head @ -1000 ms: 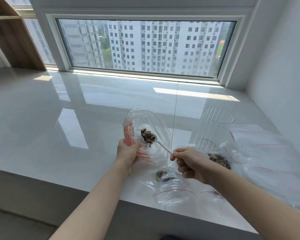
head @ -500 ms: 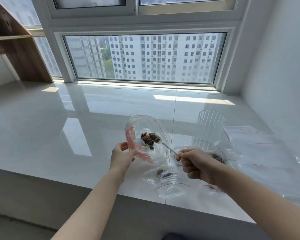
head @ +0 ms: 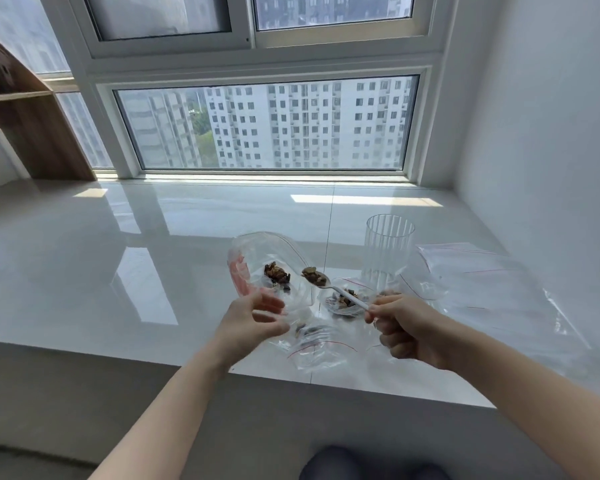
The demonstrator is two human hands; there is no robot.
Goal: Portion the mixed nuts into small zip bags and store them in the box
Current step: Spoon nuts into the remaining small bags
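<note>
1. Left hand [head: 253,320]: thumb and fingers pinch the lower edge of the large zip bag [head: 271,268], holding it raised above the white counter [head: 118,271], its mouth open toward the right; a clump of mixed nuts [head: 277,274] sits inside.
2. Right hand [head: 409,329]: fingers curl round the handle of the white spoon [head: 340,293], whose loaded bowl sits just outside the bag's rim.
3. Spoon axis: it runs from the right hand up and leftward, bowl end toward the bag, bowl roughly level.
4. Suggested technique: keep the bowl level and carry it over an open small bag, such as the small zip bag [head: 343,301] lying beneath the handle, before tipping.
5. Risk: nuts may roll off the heaped bowl.
6. A ribbed clear cup [head: 388,251] stands upright behind; no box is identifiable.
</note>
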